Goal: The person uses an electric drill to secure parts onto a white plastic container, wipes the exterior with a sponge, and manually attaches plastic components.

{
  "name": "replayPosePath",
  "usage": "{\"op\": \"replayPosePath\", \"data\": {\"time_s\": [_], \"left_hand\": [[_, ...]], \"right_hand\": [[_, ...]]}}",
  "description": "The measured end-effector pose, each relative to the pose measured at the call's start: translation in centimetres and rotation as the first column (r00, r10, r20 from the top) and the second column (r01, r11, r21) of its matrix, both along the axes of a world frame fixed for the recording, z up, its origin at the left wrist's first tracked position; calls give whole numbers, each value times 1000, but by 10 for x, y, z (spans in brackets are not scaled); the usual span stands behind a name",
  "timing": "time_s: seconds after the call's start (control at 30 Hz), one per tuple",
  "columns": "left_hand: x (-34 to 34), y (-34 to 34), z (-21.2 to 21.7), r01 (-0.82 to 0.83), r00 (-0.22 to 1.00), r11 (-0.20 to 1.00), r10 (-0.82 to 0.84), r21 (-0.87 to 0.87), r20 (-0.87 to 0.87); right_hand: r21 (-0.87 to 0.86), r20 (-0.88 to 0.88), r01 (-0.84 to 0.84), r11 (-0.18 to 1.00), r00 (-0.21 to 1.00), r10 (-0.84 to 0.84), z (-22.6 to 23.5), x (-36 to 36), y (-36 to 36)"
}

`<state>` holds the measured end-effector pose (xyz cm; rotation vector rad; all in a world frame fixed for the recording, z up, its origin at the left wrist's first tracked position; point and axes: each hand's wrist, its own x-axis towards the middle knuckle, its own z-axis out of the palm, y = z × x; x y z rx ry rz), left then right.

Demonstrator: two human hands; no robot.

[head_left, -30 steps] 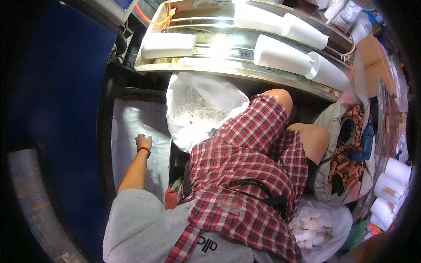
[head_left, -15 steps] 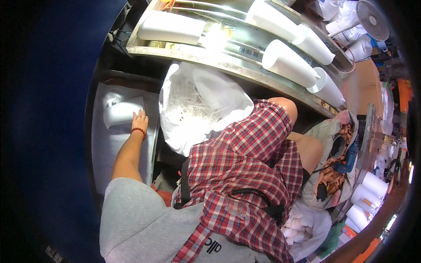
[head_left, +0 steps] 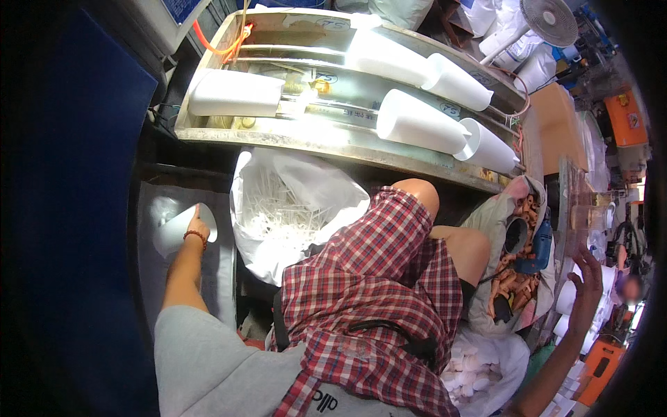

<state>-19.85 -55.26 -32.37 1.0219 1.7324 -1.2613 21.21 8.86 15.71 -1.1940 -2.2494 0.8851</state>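
Observation:
My left hand (head_left: 199, 224) grips the rim of a white, slightly tapered tube (head_left: 174, 231). The tube is tilted over a grey sheet-lined tray (head_left: 156, 285) at the left. Its inner wall shows beside my fingers; my thumb is partly hidden. On the far right my right hand (head_left: 588, 273) is raised with its fingers apart and nothing in them. It appears in front of several white tubes (head_left: 565, 297) beside the bench, and I cannot tell whether it touches them.
Ahead stands a shallow trough (head_left: 333, 149) with metal rods bearing white tubes (head_left: 424, 125). Between tray and knees sits a white bag (head_left: 253, 254) of clear plastic strips. At my right are a sack (head_left: 486, 299) of brown pieces, a blue power tool (head_left: 538, 250) and a fan (head_left: 549, 19).
My left hand has taken hold of the tube, which is now tilted with its open end showing. My right arm has come into view at the right. The view has shifted.

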Motion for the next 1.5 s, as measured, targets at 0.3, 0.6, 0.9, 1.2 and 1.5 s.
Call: {"op": "replayPosePath", "data": {"time_s": [0.3,0.6,0.9,1.2,1.5], "left_hand": [[26,-84,55,43,-340,-401,856,915,391],[76,-60,116,460,-67,-886,-91,-50,994],[68,151,200,-265,-210,-935,-182,-235,961],[111,206,150,-390,-395,-887,-80,-246,915],[121,179,126,-403,-412,-859,-138,-316,901]], "right_hand": [[-354,-135,-277,893,960,245,-83,-34,-11],[27,-235,-783,621,599,765,-157,-111,-135],[610,-58,-734,297,333,941,-186,-148,-219],[337,-61,-854,397,401,914,-210,-127,-214],[501,63,-804,321,403,913,-218,-136,-238]]}}
